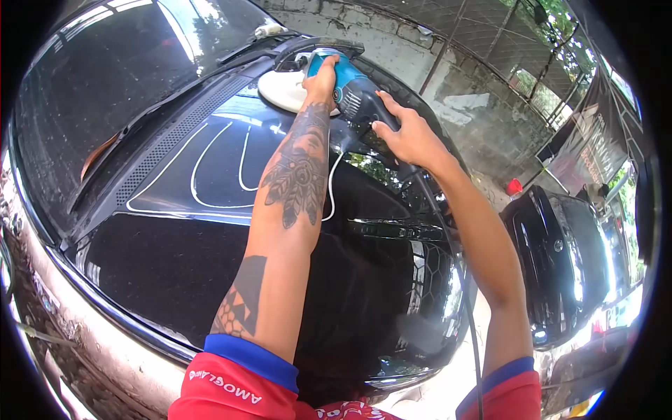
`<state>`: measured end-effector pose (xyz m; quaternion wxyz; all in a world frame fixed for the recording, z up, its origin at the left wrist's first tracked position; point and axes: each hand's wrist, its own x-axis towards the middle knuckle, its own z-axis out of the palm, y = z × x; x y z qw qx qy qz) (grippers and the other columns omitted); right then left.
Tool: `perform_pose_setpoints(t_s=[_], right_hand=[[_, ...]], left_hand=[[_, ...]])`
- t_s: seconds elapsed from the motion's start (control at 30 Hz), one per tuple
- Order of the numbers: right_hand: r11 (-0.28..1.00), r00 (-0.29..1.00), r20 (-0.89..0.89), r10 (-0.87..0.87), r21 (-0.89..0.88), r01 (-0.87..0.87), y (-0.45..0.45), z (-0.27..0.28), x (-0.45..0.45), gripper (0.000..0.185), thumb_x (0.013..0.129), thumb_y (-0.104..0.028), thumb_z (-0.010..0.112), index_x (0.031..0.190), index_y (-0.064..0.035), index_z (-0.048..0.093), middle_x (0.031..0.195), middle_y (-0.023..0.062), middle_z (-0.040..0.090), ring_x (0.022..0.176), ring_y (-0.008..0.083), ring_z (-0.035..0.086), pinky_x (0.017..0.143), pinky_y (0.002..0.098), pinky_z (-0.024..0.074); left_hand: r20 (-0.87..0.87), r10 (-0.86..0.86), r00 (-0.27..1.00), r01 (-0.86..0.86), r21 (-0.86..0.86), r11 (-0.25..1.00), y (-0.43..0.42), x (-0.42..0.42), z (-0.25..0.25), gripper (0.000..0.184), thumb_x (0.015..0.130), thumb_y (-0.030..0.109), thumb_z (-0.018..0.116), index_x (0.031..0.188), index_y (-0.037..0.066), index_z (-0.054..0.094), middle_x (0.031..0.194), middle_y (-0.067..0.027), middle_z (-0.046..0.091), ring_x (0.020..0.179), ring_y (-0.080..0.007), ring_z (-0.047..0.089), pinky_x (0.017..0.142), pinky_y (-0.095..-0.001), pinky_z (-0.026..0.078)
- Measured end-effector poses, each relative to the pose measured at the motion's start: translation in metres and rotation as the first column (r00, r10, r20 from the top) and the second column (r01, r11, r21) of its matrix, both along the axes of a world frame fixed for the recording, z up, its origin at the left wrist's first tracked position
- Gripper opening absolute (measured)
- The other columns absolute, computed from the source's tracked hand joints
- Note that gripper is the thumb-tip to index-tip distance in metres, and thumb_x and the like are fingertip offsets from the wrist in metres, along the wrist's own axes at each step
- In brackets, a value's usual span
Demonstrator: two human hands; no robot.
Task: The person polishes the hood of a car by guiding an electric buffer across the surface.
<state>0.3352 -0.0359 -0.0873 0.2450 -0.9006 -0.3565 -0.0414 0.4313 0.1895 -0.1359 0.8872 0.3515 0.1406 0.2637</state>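
Left hand (pixel 322 75) and right hand (pixel 414 137) both on the polisher (pixel 357 91).

Head view: left hand gripping the front of the tool, just above the white pad (pixel 278 92); right closed around the rear handle (pixel 386 116). Polisher over the far part of the black car hood (pixel 189 273), near the windshield (pixel 133 77). Curved white compound lines (pixel 193 175) on the hood, nearer the person than the pad. Power cord (pixel 446 227) runs down by the right forearm. Second black car (pixel 553 259) off to the right.
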Motion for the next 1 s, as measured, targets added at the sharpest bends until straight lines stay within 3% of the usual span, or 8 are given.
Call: perform_pose_setpoints(t_s=[0.1,0.13,0.2,0.3,0.6,0.73,0.87,1.0], right_hand=[[0.998,0.993,0.117,0.031,0.047,-0.037,-0.031,-0.014,0.023,0.069,0.09,-0.029,0.064,0.152,-0.0123,0.039,0.126,0.03,0.062,0.12,0.0443,0.059,0.103,0.0432,0.0462],[0.998,0.99,0.139,0.025,0.057,-0.033,-0.039,-0.016,0.024,0.069,0.09,-0.028,0.064,0.152,-0.0123,0.04,0.128,0.0299,0.061,0.121,0.0443,0.058,0.103,0.0427,0.0459],[0.998,0.998,0.058,-0.014,0.069,0.01,-0.059,-0.019,0.028,0.068,0.09,-0.028,0.064,0.152,-0.0111,0.04,0.132,0.029,0.059,0.124,0.0438,0.056,0.105,0.0421,0.0449],[0.994,0.985,0.166,-0.057,0.099,0.04,-0.096,-0.034,0.042,0.066,0.09,-0.026,0.064,0.15,-0.008,0.042,0.133,0.0269,0.059,0.126,0.042,0.055,0.106,0.0422,0.0438],[0.949,0.948,0.081,-0.306,0.109,0.297,-0.202,-0.051,0.031,0.063,0.09,-0.02,0.064,0.148,-0.0047,0.043,0.125,0.0291,0.063,0.12,0.0392,0.062,0.103,0.0389,0.045],[0.959,0.92,0.273,-0.281,0.122,0.256,-0.236,-0.069,0.043,0.063,0.09,-0.018,0.064,0.148,-0.0028,0.044,0.127,0.03,0.062,0.122,0.0382,0.06,0.104,0.038,0.0438],[0.919,0.918,0.075,-0.389,0.093,0.382,-0.224,-0.053,0.041,0.063,0.09,-0.02,0.064,0.148,-0.0029,0.044,0.13,0.0314,0.06,0.125,0.0393,0.058,0.105,0.0385,0.0433],[0.938,0.919,0.188,-0.347,0.077,0.338,-0.193,-0.051,0.078,0.065,0.089,-0.025,0.064,0.147,-0.0035,0.045,0.126,0.031,0.062,0.12,0.0414,0.061,0.102,0.0406,0.0457]], left_hand=[[-0.065,0.008,0.998,-0.006,0.027,1.0,-0.03,0.028,-0.007,0.087,0.082,0.038,0.074,0.14,-0.015,0.036,0.124,-0.0241,0.059,0.097,-0.0344,0.069,0.082,-0.051,0.06],[-0.047,-0.094,0.994,0.096,0.032,0.995,-0.037,0.033,-0.012,0.118,0.07,0.036,0.081,0.148,-0.014,0.008,0.136,-0.0281,0.048,0.109,-0.0339,0.062,0.09,-0.045,0.055],[-0.03,-0.124,0.992,0.125,0.028,0.992,-0.061,0.053,-0.019,0.122,0.07,0.038,0.081,0.149,-0.013,0.005,0.141,-0.0286,0.045,0.115,-0.0355,0.059,0.097,-0.0465,0.051],[-0.137,-0.079,0.987,0.09,0.076,0.993,-0.109,0.077,-0.024,0.083,0.081,0.034,0.074,0.138,-0.015,0.04,0.12,-0.0239,0.061,0.095,-0.0315,0.069,0.081,-0.047,0.06],[-0.128,-0.322,0.938,0.332,0.059,0.942,-0.257,0.115,-0.048,0.09,0.075,0.029,0.081,0.139,-0.016,0.036,0.124,-0.0264,0.058,0.097,-0.0346,0.068,0.08,-0.0468,0.061],[-0.2,-0.306,0.931,0.325,0.073,0.943,-0.303,0.135,-0.057,0.093,0.075,0.032,0.081,0.14,-0.016,0.034,0.125,-0.0261,0.058,0.097,-0.0339,0.068,0.08,-0.0497,0.06],[-0.257,-0.383,0.887,0.403,0.024,0.915,-0.302,0.146,-0.055,0.103,0.075,0.037,0.082,0.147,-0.009,0.025,0.129,-0.025,0.056,0.1,-0.0338,0.068,0.08,-0.0524,0.059],[-0.143,-0.419,0.897,0.423,-0.004,0.906,-0.257,0.149,-0.044,0.116,0.074,0.043,0.083,0.155,0.0,0.012,0.139,-0.0258,0.048,0.112,-0.0371,0.063,0.088,-0.0574,0.054]])
